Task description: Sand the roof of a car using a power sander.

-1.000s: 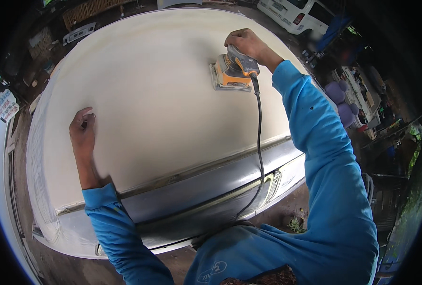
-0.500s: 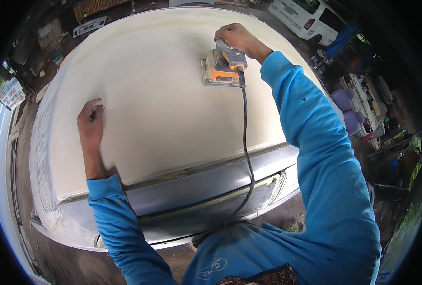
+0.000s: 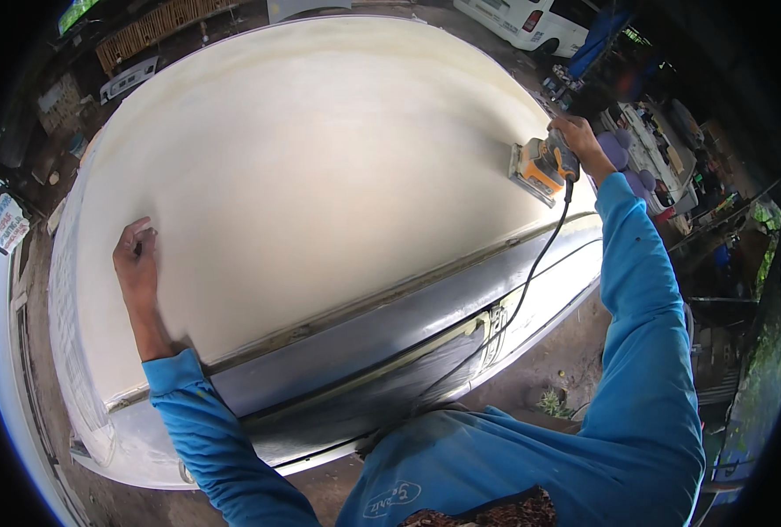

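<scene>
The right hand [image 3: 581,145]'s fingers are grasping the orange-and-grey sander [image 3: 540,167], which is now sitting farther right, reaching the edge of the smoothly curving, matte cream car roof [image 3: 320,176]. The left hand [image 3: 136,263] is curling loosely; whether it is holding anything, I cannot tell. A rubbery cord [image 3: 538,268] is trailing.

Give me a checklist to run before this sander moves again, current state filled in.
1. Right hand gripping the orange-and-black power sander: ok, wrapped over its top.
2. Left hand clear of the sander: ok, well apart at the left side of the pale vehicle roof.
3. Power cord out from under the sander's base: ok, it leaves the body and drops over the roof's near edge.
4. Room for a rightward pass: not ok, the sander sits close to the roof's right end.
5. Left fingers empty: cannot tell, they are curled.
6. Sander's motor off: cannot tell.
</scene>
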`<state>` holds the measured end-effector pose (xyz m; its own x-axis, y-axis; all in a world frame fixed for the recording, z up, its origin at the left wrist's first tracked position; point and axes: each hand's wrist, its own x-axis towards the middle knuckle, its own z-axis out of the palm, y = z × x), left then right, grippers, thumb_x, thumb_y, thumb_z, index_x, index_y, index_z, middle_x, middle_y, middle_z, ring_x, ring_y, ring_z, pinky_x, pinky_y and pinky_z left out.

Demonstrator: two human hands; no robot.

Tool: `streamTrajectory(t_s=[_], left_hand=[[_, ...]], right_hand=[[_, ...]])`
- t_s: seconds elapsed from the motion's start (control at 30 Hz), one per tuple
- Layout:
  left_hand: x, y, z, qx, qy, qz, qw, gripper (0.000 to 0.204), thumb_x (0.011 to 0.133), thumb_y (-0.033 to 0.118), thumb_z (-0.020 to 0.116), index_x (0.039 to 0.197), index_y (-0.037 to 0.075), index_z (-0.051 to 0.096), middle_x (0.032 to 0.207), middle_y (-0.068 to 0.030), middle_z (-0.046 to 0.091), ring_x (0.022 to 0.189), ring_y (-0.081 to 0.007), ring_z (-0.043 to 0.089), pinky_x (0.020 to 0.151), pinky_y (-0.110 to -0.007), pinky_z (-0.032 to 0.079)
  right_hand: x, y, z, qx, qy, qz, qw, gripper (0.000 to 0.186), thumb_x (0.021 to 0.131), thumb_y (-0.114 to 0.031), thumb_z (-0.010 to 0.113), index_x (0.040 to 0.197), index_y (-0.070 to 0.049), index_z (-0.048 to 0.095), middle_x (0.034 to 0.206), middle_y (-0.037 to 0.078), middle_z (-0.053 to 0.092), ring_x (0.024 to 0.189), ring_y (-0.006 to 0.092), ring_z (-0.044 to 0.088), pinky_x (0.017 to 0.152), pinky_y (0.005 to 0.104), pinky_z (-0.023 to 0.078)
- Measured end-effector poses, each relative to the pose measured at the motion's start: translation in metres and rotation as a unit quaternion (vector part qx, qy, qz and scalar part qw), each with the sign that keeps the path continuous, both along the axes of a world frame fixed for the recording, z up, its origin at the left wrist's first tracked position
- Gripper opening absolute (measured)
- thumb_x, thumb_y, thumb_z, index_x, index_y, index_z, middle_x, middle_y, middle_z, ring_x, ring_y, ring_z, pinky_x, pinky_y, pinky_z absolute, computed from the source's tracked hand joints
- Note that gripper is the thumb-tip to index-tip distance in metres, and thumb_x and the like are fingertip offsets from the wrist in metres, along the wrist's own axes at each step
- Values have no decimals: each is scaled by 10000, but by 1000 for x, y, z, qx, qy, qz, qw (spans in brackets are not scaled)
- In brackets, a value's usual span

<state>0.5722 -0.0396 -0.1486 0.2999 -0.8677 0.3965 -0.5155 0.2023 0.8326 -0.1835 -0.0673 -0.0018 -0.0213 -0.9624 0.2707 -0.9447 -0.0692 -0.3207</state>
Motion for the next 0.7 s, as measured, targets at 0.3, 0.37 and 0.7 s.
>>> streamTrajectory(t_s=[0.3,0.37,0.7], left_hand=[[-11,5,8,15,-48,38,998,230,926,109,636,1136,39,697,857,-81,713,734,-129,607,686,-285,484],[-14,6,9,7,-49,50,998,227,925,108,637,1133,40,698,854,-81,713,718,-132,603,673,-288,483],[-18,12,14,-7,-5,31,999,217,915,76,635,1116,17,689,811,-74,692,648,-126,571,614,-291,470]], right_hand=[[72,-32,6,16,-106,36,994,247,882,-154,519,887,26,687,872,105,675,775,182,658,736,331,525],[118,-54,6,-11,2,102,995,244,883,-152,512,896,21,684,896,145,681,798,224,654,761,341,524],[400,-129,10,90,-142,184,968,309,842,-247,586,929,12,729,950,187,720,858,297,685,802,374,536]])
